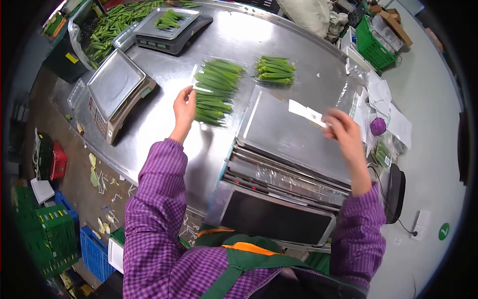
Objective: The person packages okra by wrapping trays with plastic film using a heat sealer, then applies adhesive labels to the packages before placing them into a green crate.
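Note:
My right hand [343, 130], slightly blurred, pinches a strip of white labels [304, 111] above the flat grey plate of a film-wrapping machine [294, 134]. My left hand [185, 110] has its fingers curled together at the left edge of the packed okra [214, 106]. Whether anything small sits between those fingertips is hidden. Just beyond lies more okra [219, 77] in clear packaging, side by side with the first. Another clear pack of okra [275, 70] rests farther right, behind the machine.
Two weighing scales, one nearer [117, 87] and one farther with okra on its pan [172, 30], stand at the left. Loose okra [112, 30] fills the back left. Papers [381, 94] and a purple cabbage [378, 126] lie right. Crates [55, 231] are stacked on the floor.

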`<state>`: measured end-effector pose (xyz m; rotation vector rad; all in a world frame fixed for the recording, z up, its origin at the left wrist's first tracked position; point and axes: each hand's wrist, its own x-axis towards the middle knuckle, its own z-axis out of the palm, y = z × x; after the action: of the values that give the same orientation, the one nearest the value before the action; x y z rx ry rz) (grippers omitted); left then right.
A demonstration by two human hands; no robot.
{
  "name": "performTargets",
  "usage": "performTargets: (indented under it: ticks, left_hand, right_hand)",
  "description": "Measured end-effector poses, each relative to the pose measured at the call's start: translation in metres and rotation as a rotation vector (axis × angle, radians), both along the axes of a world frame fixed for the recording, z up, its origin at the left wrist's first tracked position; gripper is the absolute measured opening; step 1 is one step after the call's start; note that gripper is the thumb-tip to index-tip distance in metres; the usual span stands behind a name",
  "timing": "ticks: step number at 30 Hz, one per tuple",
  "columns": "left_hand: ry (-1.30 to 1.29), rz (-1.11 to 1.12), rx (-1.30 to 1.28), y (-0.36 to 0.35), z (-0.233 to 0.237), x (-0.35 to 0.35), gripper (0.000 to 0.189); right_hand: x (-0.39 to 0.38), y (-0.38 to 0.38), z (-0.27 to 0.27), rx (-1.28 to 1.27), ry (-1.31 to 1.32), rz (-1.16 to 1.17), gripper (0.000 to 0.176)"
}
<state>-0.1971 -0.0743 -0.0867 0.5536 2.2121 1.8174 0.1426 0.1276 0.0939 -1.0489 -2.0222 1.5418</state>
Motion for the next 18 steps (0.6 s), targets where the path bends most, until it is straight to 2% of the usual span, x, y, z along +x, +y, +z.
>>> performTargets:
  ticks: [1,2,4,5,6,7,8,9,11,15,17,18]
  left_hand:
    - [0.193,0.048,-0.065,0.012,-0.015,-0.023,0.033]
    - [0.186,0.042,-0.058,0.024,-0.031,-0.045,0.033]
    - [0.465,0.177,-0.308,0.041,-0.056,-0.083,0.038]
    - [0.459,0.177,-0.299,0.047,-0.057,-0.094,0.038]
    - [0.362,0.103,-0.369,0.052,-0.057,-0.103,0.038]
    - [0.266,0.029,-0.438,0.056,-0.058,-0.111,0.039]
    - [0.236,-0.038,-0.397,0.056,-0.061,-0.115,0.038]
    - [0.215,-0.045,-0.385,0.059,-0.068,-0.119,0.035]
    - [0.165,-0.106,-0.354,0.057,-0.072,-0.127,0.032]
    - [0.053,-0.17,-0.232,0.05,-0.071,-0.125,0.03]
    - [-0.164,-0.183,-0.086,0.044,-0.064,-0.121,0.028]
    - [-0.166,-0.184,-0.088,0.042,-0.068,-0.122,0.028]
  right_hand:
    - [-0.04,-0.008,-0.002,-0.036,0.0,0.08,0.034]
    - [-0.079,-0.014,-0.005,-0.071,0.0,0.16,0.035]
    - [-0.151,-0.018,-0.031,-0.068,0.015,0.259,0.039]
    - [-0.183,-0.013,-0.054,-0.04,-0.028,0.267,0.042]
    - [-0.213,-0.007,-0.08,-0.013,-0.072,0.276,0.044]
    - [-0.241,0.002,-0.112,0.156,-0.238,0.254,0.042]
    - [-0.264,0.01,-0.136,0.324,-0.403,0.229,0.04]
    - [-0.285,0.015,-0.145,0.331,-0.406,0.23,0.04]
    - [-0.315,0.023,-0.158,-0.027,-0.796,0.136,0.031]
    - [-0.337,0.036,-0.204,-0.109,-0.87,0.017,0.025]
    - [-0.335,0.043,-0.218,0.048,-0.917,0.079,0.025]
    - [-0.332,0.049,-0.225,0.098,-0.864,0.067,0.026]
